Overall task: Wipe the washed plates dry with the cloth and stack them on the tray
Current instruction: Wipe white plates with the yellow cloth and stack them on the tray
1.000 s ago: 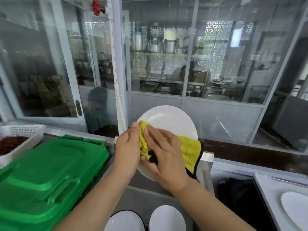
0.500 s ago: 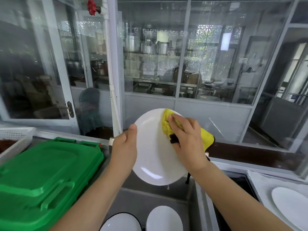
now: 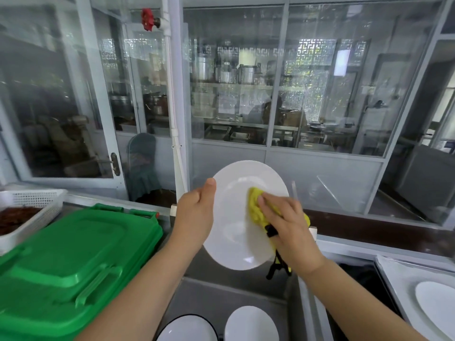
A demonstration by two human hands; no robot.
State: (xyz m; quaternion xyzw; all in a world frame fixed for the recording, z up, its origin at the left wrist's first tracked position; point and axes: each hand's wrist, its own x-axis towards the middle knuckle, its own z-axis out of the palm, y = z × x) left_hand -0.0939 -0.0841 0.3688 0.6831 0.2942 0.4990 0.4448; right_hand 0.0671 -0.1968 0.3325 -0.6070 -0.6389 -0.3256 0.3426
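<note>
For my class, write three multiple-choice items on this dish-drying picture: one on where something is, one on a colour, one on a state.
1. Where is the green bin lid?
A. To the person's left of the held plate
B. On the tray at the right
C. Behind the glass

2. What colour is the cloth?
A. Blue
B. Yellow
C. White

3. How is the held plate placed?
A. Flat on the tray
B. Lying in the sink
C. Held up over the sink

Answers:
1 A, the lid fills the lower left.
2 B, the right hand presses a yellow cloth on the plate.
3 C, the left hand grips its rim above the sink.
</note>
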